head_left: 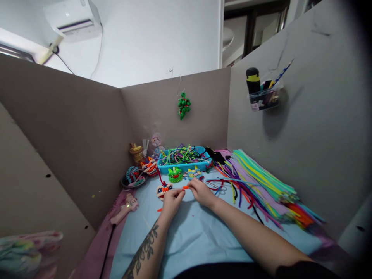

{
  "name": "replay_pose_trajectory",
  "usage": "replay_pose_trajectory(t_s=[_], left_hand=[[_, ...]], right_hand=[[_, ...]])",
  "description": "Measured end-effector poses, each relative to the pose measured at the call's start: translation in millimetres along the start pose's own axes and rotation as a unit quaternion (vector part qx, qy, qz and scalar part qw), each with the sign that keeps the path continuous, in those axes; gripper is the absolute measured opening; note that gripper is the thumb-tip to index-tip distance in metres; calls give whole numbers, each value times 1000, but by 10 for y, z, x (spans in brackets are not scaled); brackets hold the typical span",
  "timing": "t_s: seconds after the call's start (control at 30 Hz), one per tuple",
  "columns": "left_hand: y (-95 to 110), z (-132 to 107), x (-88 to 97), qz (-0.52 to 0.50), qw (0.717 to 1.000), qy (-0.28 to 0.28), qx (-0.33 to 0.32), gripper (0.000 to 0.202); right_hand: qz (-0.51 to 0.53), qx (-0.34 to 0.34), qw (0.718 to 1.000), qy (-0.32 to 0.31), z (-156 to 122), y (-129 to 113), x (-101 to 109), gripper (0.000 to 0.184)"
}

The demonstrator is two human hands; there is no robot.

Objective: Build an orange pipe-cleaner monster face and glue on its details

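Note:
A short orange piece of pipe cleaner (186, 187) is stretched between my two hands above the blue cloth. My left hand (172, 199) pinches its left end, and my right hand (201, 192) pinches the other. Just beyond my left hand lies a red, white and blue fuzzy animal head (163, 190). A green fuzzy head (175, 175) sits farther back, with a yellow and light-blue one (194, 173) beside it, behind my right hand. Another orange bit (159, 210) rests on the cloth left of my left wrist.
At the back stands a blue tray (165, 169) of tangled pipe cleaners. Bundles of coloured pipe cleaners (258, 178) spread along the right. A pink glue gun (126, 209) with a cord lies left, near a dark bowl (128, 185). Grey panels (180, 131) enclose the table.

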State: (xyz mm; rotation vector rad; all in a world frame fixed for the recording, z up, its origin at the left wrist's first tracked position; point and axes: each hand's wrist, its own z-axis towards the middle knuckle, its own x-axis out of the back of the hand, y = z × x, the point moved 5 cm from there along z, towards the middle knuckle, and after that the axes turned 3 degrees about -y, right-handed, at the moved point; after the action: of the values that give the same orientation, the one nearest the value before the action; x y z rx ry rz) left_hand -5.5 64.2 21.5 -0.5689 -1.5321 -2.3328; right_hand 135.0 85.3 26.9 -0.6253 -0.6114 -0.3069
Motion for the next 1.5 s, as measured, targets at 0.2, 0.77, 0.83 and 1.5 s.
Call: replay_pose_trajectory(t_s=[0.2, 0.77, 0.83, 1.5], left_hand=[[8, -7, -8, 112, 992, 22, -45, 27], [55, -35, 60, 130, 989, 51, -51, 21], [34, -21, 72, 90, 994, 48, -25, 20], [-121, -10, 14, -138, 980, -36, 135, 34]], right_hand=[[-85, -15, 996, -11, -17, 7, -20, 13], [-181, 92, 976, -84, 18, -22, 16, 25], [-141, 104, 981, -82, 16, -19, 45, 29], [127, 19, 992, 12, 22, -49, 180, 14]])
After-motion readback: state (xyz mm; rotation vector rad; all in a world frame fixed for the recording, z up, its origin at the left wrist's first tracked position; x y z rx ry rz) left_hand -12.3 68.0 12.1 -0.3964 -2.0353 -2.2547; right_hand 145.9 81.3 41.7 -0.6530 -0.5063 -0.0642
